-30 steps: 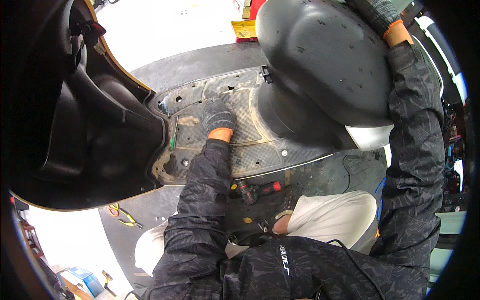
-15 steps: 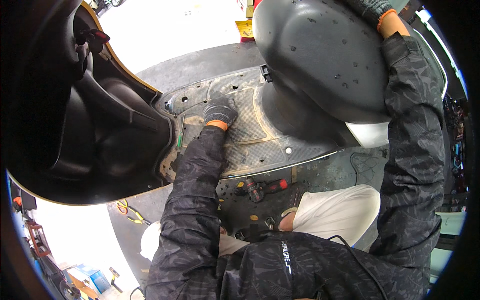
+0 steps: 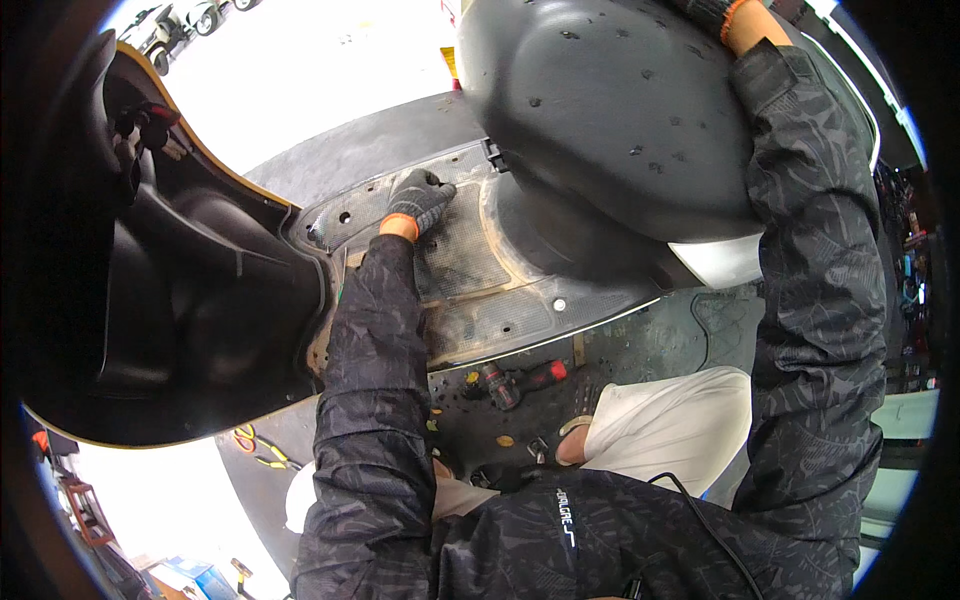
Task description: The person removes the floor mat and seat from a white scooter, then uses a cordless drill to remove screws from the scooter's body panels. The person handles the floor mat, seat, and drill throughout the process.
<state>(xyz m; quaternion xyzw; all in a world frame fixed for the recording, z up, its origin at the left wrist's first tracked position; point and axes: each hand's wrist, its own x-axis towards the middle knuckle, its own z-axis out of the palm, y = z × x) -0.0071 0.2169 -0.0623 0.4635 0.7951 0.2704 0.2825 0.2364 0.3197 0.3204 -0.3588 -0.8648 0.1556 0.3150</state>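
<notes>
Footboard directly under left hand, long axis roughly left-right; left nearer. Left fingers curled, can't tell if holding anything. Right hand by seat's far edge, fingers cut off, can't tell.

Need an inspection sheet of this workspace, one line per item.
Surface: dark platform, with a yellowish leaf-like scrap.
Job's things: scooter footboard, dirt-streaked; black seat, dotted with dark marks.
Clutter: red-and-black power drill and yellow-handled pliers on the platform.
Hands: left hand gloved, fingers curled, over the footboard, grip hidden; right hand gloved, by the seat's far edge, partly out of frame.
Cables: black cord across the jacket.
Surroundings: pale floor; wheeled vehicles upper left.
</notes>
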